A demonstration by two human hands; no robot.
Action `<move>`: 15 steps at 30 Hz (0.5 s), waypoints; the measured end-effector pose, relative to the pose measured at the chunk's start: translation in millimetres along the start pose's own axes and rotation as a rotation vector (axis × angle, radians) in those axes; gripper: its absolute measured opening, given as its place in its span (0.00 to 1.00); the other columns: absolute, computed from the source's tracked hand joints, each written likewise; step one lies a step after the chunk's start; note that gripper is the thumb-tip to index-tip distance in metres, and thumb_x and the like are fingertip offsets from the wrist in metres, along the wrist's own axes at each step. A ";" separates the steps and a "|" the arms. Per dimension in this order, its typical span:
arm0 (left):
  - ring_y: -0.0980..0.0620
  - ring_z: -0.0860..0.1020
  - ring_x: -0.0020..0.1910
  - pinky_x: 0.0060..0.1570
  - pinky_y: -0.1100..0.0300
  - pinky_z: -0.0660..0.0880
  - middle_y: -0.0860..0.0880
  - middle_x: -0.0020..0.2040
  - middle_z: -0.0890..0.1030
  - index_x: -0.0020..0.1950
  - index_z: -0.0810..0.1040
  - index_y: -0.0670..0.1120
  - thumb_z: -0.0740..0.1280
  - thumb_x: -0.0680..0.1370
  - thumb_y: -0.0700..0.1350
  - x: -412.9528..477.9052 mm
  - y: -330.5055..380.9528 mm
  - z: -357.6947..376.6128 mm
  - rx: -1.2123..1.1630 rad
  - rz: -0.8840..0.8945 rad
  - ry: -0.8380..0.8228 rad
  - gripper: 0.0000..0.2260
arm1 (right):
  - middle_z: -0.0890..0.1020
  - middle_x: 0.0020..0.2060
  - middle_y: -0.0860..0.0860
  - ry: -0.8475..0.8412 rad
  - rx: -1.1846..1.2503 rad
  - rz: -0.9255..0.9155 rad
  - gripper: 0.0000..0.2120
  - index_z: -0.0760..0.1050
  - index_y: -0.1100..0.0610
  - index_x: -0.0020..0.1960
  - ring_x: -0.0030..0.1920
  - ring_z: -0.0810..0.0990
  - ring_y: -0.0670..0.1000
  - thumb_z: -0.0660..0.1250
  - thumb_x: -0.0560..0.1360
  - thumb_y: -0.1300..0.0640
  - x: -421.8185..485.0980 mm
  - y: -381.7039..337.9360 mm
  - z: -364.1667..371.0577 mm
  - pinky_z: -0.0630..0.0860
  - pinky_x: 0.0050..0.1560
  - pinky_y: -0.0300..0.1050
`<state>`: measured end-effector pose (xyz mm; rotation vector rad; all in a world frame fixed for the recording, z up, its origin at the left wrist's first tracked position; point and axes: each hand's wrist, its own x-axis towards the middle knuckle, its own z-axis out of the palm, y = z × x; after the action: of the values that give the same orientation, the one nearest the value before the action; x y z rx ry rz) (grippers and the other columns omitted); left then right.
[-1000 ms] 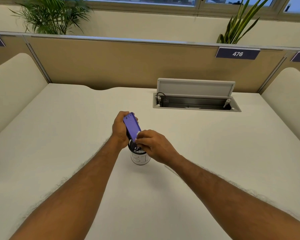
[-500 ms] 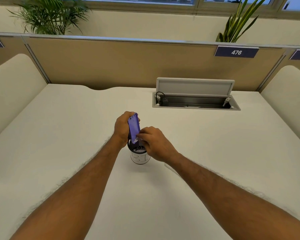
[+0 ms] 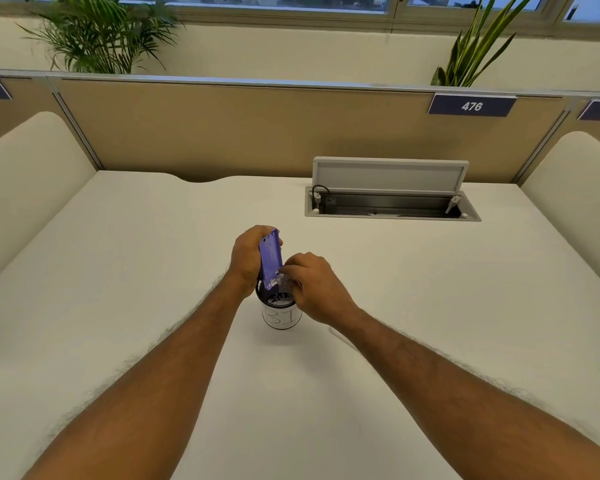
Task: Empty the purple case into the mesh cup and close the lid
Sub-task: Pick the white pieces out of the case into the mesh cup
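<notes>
Left hand (image 3: pixel 247 258) wrapped round upper end of purple case (image 3: pixel 270 259), holding it near upright, open end down, so contents drop by own weight. Right hand (image 3: pixel 314 285) pinched at case's lower edge, seemingly steadying lid or coaxing out small pale bits (image 3: pixel 275 281); too small to tell which. Case mouth sits directly over mesh cup (image 3: pixel 282 315), close above rim, to limit spill. Cup stands on white desk (image 3: pixel 153 254), pale pieces already inside. Emptying under way; lid not yet shut.
</notes>
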<state>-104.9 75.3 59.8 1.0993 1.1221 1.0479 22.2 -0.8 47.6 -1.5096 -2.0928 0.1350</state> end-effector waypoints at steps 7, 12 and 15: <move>0.49 0.77 0.40 0.43 0.61 0.76 0.41 0.51 0.77 0.59 0.73 0.33 0.54 0.82 0.46 -2.1 -0.4 -2.4 0.106 0.068 -0.056 0.17 | 0.81 0.51 0.55 -0.056 -0.033 0.016 0.11 0.79 0.57 0.58 0.51 0.76 0.56 0.67 0.76 0.58 -3.7 0.9 2.4 0.72 0.55 0.53; 0.48 0.77 0.40 0.44 0.59 0.77 0.34 0.52 0.78 0.56 0.74 0.32 0.54 0.82 0.43 -1.4 0.2 -3.2 0.196 0.125 -0.095 0.16 | 0.81 0.52 0.53 -0.064 -0.059 0.045 0.10 0.79 0.56 0.57 0.53 0.74 0.54 0.65 0.77 0.58 -2.9 3.5 0.4 0.67 0.56 0.51; 0.38 0.76 0.47 0.55 0.46 0.74 0.30 0.56 0.78 0.58 0.73 0.30 0.53 0.82 0.41 -1.5 1.6 -2.2 0.272 0.154 -0.123 0.16 | 0.81 0.51 0.52 -0.066 -0.087 0.055 0.11 0.78 0.54 0.57 0.52 0.73 0.54 0.64 0.76 0.59 -2.2 1.9 0.5 0.66 0.56 0.52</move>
<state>-107.4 74.4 61.3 1.4661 1.1153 0.9493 24.1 -2.0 45.6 -1.6350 -2.1346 0.1167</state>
